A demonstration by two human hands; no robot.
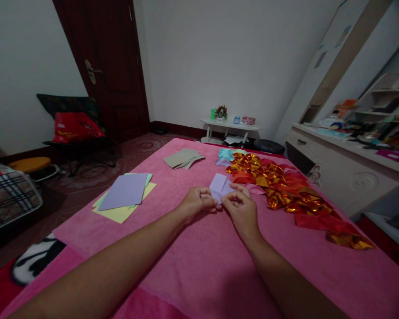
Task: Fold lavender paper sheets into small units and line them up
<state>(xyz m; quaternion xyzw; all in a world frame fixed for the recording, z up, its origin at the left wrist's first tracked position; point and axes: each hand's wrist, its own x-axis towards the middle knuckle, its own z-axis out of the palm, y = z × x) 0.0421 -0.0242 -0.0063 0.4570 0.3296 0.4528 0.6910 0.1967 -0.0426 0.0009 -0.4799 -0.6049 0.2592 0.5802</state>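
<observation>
A small folded lilac paper (219, 185) is held just above the pink cloth (199, 261). My left hand (197, 202) pinches its near left edge with fingers curled. From the right, my right hand (242, 209) grips the near right edge, fingers bent over the fold. Both hands meet at the middle of the cloth-covered surface. The paper's lower part is hidden behind my fingers.
A stack of lilac, green and yellow sheets (125, 196) lies at the left. Grey-beige sheets (183, 158) lie farther back. A long heap of folded gold and red foil pieces (286, 190) runs along the right. Pale blue folded pieces (226, 155) sit behind it. A white dresser (339, 177) stands right.
</observation>
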